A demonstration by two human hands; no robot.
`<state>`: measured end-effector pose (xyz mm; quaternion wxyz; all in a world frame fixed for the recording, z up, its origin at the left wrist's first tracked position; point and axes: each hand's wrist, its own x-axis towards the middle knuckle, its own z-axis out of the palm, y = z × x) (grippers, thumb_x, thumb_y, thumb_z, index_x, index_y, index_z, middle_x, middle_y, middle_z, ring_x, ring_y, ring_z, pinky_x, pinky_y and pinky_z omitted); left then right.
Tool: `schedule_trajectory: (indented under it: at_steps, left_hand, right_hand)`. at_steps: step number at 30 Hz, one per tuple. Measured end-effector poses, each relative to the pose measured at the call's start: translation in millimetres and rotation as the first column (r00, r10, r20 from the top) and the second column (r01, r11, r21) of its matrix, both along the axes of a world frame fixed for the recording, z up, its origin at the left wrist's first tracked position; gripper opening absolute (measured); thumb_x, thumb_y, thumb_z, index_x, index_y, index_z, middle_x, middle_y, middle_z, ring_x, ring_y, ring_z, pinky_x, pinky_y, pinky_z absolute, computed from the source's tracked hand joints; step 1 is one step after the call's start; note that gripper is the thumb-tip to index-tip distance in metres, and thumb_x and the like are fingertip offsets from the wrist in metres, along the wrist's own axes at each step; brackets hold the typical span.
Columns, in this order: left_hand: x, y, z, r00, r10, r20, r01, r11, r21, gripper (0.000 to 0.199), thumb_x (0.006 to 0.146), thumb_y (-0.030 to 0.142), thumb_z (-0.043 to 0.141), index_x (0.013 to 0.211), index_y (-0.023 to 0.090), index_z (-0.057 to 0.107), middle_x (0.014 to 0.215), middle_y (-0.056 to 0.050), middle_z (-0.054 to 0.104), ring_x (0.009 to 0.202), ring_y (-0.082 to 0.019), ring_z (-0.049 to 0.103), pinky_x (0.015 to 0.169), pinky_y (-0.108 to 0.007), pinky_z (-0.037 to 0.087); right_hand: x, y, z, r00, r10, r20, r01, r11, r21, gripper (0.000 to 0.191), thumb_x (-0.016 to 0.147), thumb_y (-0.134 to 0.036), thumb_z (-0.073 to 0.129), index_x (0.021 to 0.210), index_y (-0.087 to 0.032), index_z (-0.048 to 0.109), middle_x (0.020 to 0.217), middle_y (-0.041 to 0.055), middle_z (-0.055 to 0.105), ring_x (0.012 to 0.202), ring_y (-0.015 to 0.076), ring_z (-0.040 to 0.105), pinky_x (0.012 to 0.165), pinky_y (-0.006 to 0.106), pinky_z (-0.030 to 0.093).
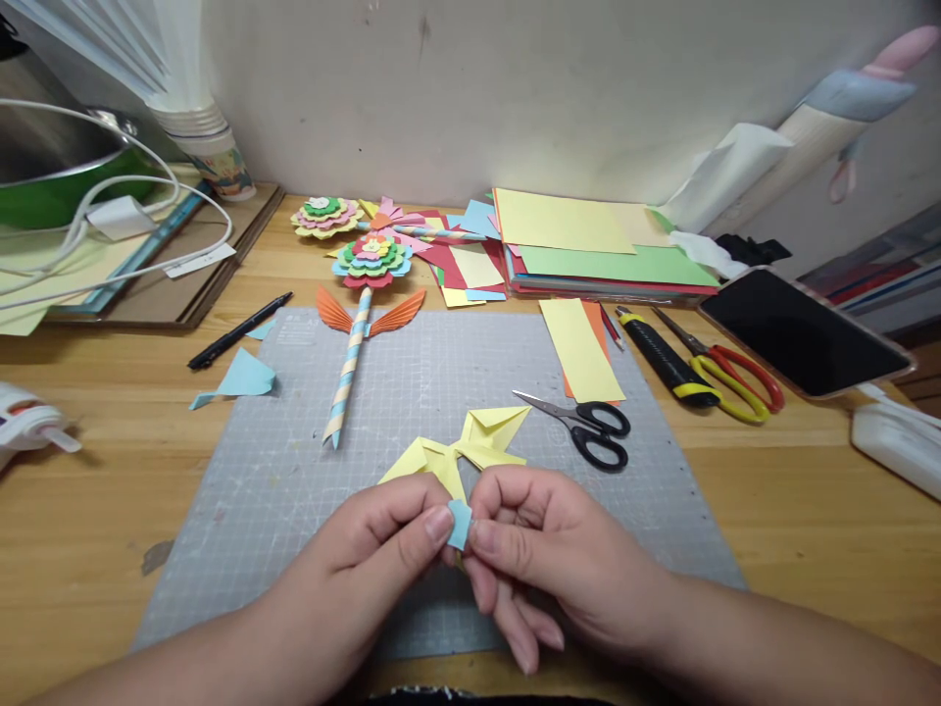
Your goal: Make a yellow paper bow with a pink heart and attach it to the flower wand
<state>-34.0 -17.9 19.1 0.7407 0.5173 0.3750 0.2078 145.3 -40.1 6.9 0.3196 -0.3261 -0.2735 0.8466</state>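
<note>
Between my two hands is a small light-blue piece of paper (460, 525), pinched at both sides. My left hand (393, 534) grips its left edge between thumb and curled forefinger. The thumb and forefinger of my right hand (540, 549) close on the right edge, while its other fingers hang lower. Just beyond the fingertips a folded yellow paper shape (494, 436) with pointed lobes lies on the grey cutting mat (272, 520); its near part is hidden by my hands. Black-handled scissors (588, 431) rest to its right.
A paper flower (371, 260) with a striped stem and orange leaves lies at the mat's far edge. Yellow strips (584, 348), a utility knife (666, 358), red-yellow scissors (727, 378) and a phone (805, 328) are right. A black pen (239, 331) and glue gun (29, 422) lie left.
</note>
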Motion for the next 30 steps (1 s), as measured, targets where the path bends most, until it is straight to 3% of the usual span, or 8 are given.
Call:
schedule_trajectory:
  at_steps: [10, 15, 19, 22, 25, 28, 30]
  left_hand:
    - [-3, 0, 3.3, 0.997, -0.028, -0.072, 0.037, 0.991, 0.129, 0.03, 0.092, 0.037, 0.046, 0.071, 0.018, 0.055, 0.069, 0.003, 0.051, 0.068, -0.012, 0.045, 0.066, -0.023, 0.036]
    - [-3, 0, 4.9, 0.988, -0.088, -0.127, 0.116, 0.965, 0.237, 0.031, 0.094, 0.032, 0.041, 0.071, 0.018, 0.057, 0.07, 0.001, 0.055, 0.069, -0.013, 0.05, 0.068, -0.024, 0.04]
    - [-1, -4, 2.5, 0.976, -0.118, -0.184, 0.16, 0.959, 0.234, 0.032, 0.09, 0.032, 0.04, 0.064, 0.018, 0.051, 0.063, 0.001, 0.051, 0.063, -0.013, 0.047, 0.061, -0.025, 0.039]
    - [1, -7, 1.5, 0.98, -0.08, -0.183, 0.114, 0.976, 0.185, 0.036, 0.09, 0.032, 0.038, 0.057, 0.019, 0.042, 0.055, 0.004, 0.041, 0.054, -0.011, 0.038, 0.053, -0.023, 0.034]
    - [1, -8, 1.8, 0.993, -0.013, -0.12, 0.037, 0.981, 0.193, 0.037, 0.093, 0.034, 0.036, 0.062, 0.018, 0.047, 0.058, 0.004, 0.045, 0.056, -0.01, 0.04, 0.055, -0.022, 0.036]
    - [1, -8, 2.4, 0.996, 0.069, -0.061, -0.055, 0.976, 0.211, 0.02, 0.09, 0.032, 0.045, 0.075, 0.02, 0.051, 0.069, 0.002, 0.053, 0.065, -0.012, 0.048, 0.062, -0.023, 0.042]
    - [1, -9, 2.7, 0.989, 0.11, -0.094, -0.084, 0.965, 0.247, 0.014, 0.087, 0.029, 0.048, 0.076, 0.021, 0.049, 0.068, 0.003, 0.051, 0.065, -0.013, 0.048, 0.06, -0.023, 0.042]
  right_hand:
    - [0, 0, 2.5, 1.0, -0.003, -0.014, 0.003, 1.0, 0.027, 0.026, 0.084, -0.037, 0.065, 0.077, -0.016, 0.05, 0.058, -0.0042, 0.062, 0.031, 0.0016, 0.05, 0.029, 0.007, 0.029]
    - [-3, -3, 9.9, 0.986, 0.014, 0.165, -0.023, 0.998, 0.055, 0.026, 0.079, -0.033, 0.068, 0.075, -0.017, 0.048, 0.056, -0.0063, 0.058, 0.033, 0.0003, 0.047, 0.031, 0.008, 0.03]
    - [-5, -5, 13.7, 0.952, 0.066, 0.3, -0.09, 0.993, 0.069, 0.021, 0.075, -0.025, 0.068, 0.071, -0.017, 0.048, 0.053, -0.0078, 0.053, 0.035, 0.0002, 0.045, 0.035, 0.009, 0.032]
    - [-6, -6, 12.6, 0.951, 0.096, 0.293, -0.12, 0.991, 0.063, 0.02, 0.075, -0.025, 0.066, 0.069, -0.017, 0.048, 0.051, -0.0076, 0.051, 0.035, 0.0013, 0.045, 0.035, 0.01, 0.032]
    - [-6, -6, 10.4, 0.968, 0.026, 0.249, -0.052, 0.994, 0.099, 0.02, 0.078, -0.028, 0.064, 0.071, -0.017, 0.048, 0.056, -0.0056, 0.054, 0.037, 0.0018, 0.046, 0.036, 0.012, 0.031]
    - [-6, -7, 9.2, 0.966, -0.074, 0.249, 0.028, 0.983, 0.183, 0.021, 0.082, -0.032, 0.059, 0.072, -0.018, 0.047, 0.062, -0.0043, 0.054, 0.04, 0.0028, 0.047, 0.037, 0.014, 0.031]
    - [-6, -8, 9.6, 0.94, -0.103, 0.326, 0.009, 0.96, 0.279, 0.02, 0.084, -0.031, 0.056, 0.071, -0.018, 0.047, 0.062, -0.0043, 0.051, 0.043, 0.0049, 0.048, 0.04, 0.017, 0.034]
